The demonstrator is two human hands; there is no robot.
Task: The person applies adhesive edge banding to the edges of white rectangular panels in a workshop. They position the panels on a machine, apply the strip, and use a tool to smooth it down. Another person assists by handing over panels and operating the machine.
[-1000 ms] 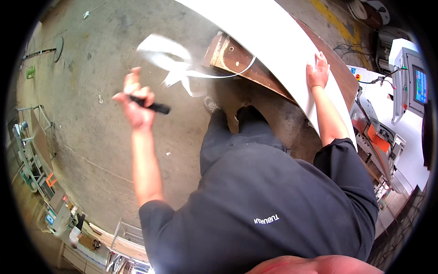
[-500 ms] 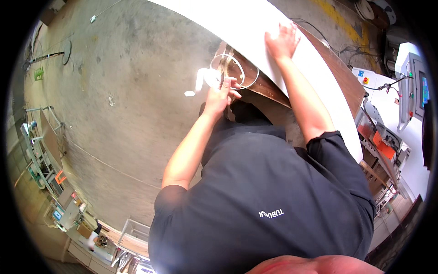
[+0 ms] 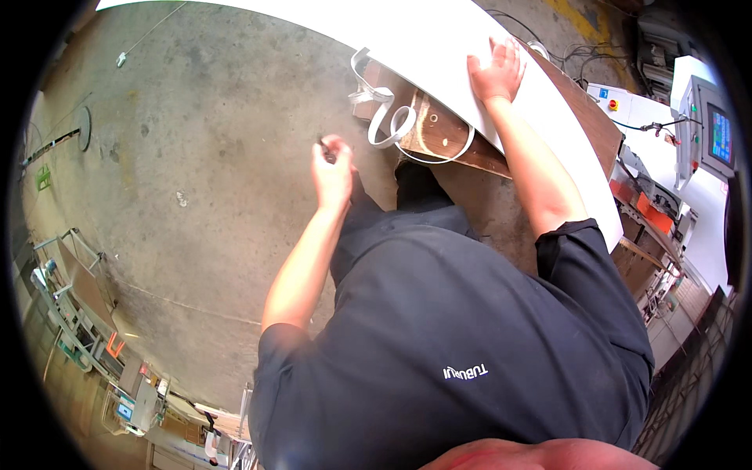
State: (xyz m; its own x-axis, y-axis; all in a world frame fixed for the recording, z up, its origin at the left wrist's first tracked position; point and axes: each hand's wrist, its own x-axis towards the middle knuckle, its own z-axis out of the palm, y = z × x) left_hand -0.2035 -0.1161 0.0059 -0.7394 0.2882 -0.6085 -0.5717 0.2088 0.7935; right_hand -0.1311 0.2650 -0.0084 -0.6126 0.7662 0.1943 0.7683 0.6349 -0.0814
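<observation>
My right hand [image 3: 498, 76] lies on a large white panel [image 3: 439, 39], palm down with the fingers stretched out. Off the panel's near edge, my left hand [image 3: 334, 172] is held over the floor, its fingers curled round a small dark object [image 3: 327, 152]. Most of that object is hidden in the hand, so its kind does not show. Between the left hand and the panel, a curled white strip [image 3: 383, 117] hangs in loops at the panel's edge. The left hand does not touch the strip.
Beneath the panel is a brown wooden support [image 3: 446, 137], its corner toward my legs. At the right stands a white machine with a control screen [image 3: 721, 135] and a red-and-yellow knob [image 3: 613, 105]. Cables [image 3: 583, 55] lie on the floor behind the panel. Frames and benches [image 3: 78, 290] stand far left.
My left hand has moved left and slightly nearer, away from the white strip. The strip now hangs loose at the panel edge. My right hand stays flat on the panel.
</observation>
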